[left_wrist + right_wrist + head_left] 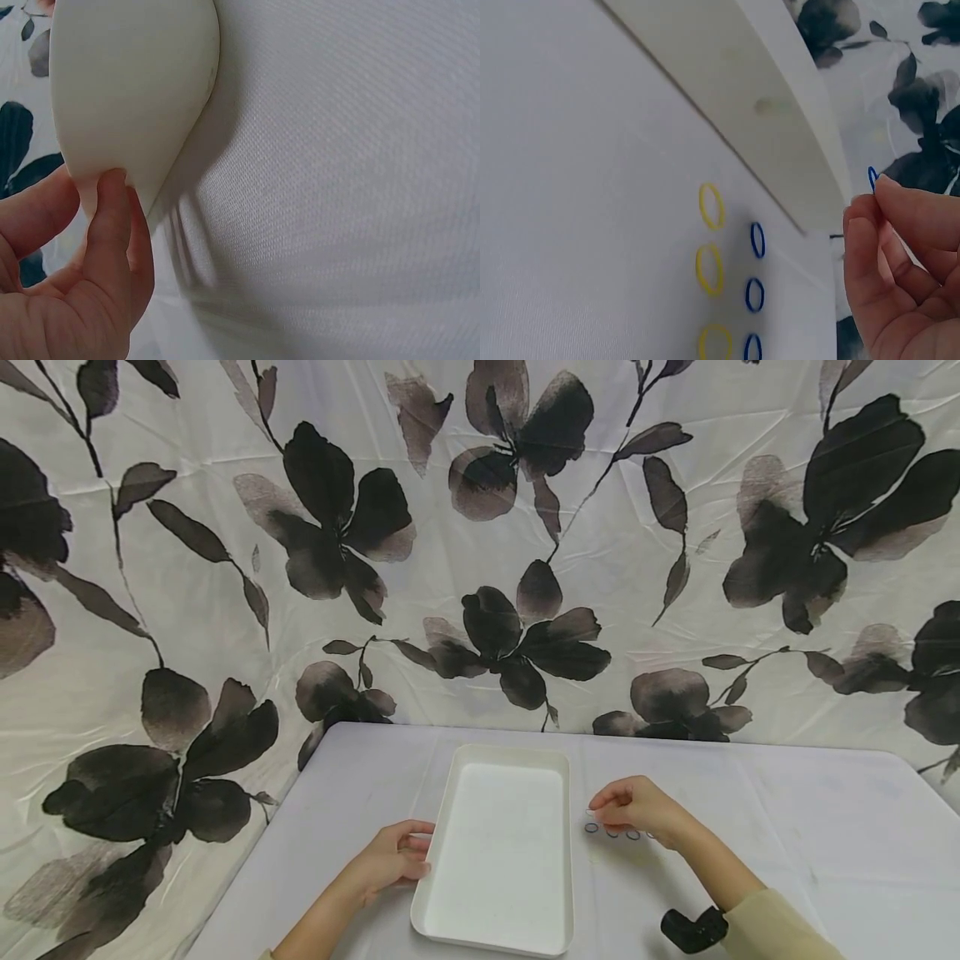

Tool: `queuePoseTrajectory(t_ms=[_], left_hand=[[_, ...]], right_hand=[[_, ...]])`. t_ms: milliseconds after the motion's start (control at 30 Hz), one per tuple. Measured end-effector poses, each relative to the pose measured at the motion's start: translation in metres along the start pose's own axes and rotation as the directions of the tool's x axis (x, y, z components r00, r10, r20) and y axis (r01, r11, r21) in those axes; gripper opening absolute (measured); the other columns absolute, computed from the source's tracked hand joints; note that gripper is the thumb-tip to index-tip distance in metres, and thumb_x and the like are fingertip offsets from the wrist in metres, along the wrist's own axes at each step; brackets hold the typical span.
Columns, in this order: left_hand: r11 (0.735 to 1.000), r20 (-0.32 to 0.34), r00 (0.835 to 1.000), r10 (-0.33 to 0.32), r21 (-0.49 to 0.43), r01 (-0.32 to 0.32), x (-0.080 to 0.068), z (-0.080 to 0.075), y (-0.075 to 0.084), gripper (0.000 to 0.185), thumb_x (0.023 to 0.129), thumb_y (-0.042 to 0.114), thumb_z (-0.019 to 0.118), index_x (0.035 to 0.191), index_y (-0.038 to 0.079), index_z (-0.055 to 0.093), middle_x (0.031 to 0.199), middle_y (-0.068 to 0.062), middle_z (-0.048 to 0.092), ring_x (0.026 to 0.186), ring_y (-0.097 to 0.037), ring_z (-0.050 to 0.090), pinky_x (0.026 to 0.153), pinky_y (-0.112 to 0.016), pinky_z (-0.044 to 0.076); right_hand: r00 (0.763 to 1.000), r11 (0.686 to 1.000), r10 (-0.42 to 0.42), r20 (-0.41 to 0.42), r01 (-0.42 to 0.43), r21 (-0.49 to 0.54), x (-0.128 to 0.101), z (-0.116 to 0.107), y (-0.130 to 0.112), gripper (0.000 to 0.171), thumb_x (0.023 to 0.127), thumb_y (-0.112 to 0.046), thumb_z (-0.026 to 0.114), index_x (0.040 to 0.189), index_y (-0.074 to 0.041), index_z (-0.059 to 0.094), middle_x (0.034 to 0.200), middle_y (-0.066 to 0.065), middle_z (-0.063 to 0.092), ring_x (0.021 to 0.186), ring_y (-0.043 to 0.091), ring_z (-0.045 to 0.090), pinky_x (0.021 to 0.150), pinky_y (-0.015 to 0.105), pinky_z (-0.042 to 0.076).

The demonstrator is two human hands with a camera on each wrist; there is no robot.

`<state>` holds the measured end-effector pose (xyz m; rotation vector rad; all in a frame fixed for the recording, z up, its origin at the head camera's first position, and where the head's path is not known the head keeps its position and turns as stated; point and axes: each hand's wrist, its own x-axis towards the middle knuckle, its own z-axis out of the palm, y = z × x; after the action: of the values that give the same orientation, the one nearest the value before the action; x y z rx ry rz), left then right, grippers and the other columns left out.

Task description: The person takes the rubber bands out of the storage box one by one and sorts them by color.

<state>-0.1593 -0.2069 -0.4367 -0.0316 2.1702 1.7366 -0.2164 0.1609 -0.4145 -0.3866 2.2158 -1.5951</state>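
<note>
A white rectangular tray (438, 827) lies on the white-clothed table (787, 827). My left hand (393, 858) grips the tray's left rim, thumb on the outer wall (112, 202). My right hand (633, 804) hovers just right of the tray and pinches a small blue ring (871, 178) between thumb and finger. On the cloth under that hand lie rows of small rings: blue rings (757, 240) nearer the tray wall (750, 97) and yellow rings (711, 205) beside them. In the head view several rings (612, 832) show as dark loops.
A floral black-and-white curtain (480, 527) hangs behind the table. A black wrist strap (693, 930) sits at my right sleeve. The table's left edge runs close to my left forearm.
</note>
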Motion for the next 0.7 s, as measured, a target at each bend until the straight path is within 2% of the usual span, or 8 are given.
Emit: queuePoseTrajectory(t_ms=[300, 700], left_hand=[[1.0, 0.004, 1.0, -0.006, 0.005, 0.006, -0.001, 0.001, 0.002, 0.057, 0.075, -0.013, 0.063, 0.129, -0.009, 0.042, 0.106, -0.019, 0.054, 0.085, -0.022, 0.057, 0.07, -0.035, 0.054], [1.0, -0.001, 1.0, -0.011, 0.006, 0.011, -0.001, 0.001, 0.006, 0.058, 0.075, -0.013, 0.063, 0.129, -0.009, 0.043, 0.104, -0.018, 0.055, 0.084, -0.021, 0.059, 0.07, -0.035, 0.054]], right_hand=[[1.0, 1.0, 0.026, -0.01, -0.026, 0.001, -0.012, -0.022, 0.014, 0.024, 0.084, -0.003, 0.064, 0.101, 0.014, 0.059, 0.077, 0.002, 0.063, 0.075, 0.018, 0.063, 0.07, 0.032, 0.055], [0.99, 0.994, 0.107, -0.091, -0.11, -0.03, -0.03, -0.043, 0.03, 0.025, 0.084, -0.003, 0.065, 0.102, 0.012, 0.06, 0.081, 0.006, 0.065, 0.076, 0.015, 0.06, 0.071, 0.029, 0.055]])
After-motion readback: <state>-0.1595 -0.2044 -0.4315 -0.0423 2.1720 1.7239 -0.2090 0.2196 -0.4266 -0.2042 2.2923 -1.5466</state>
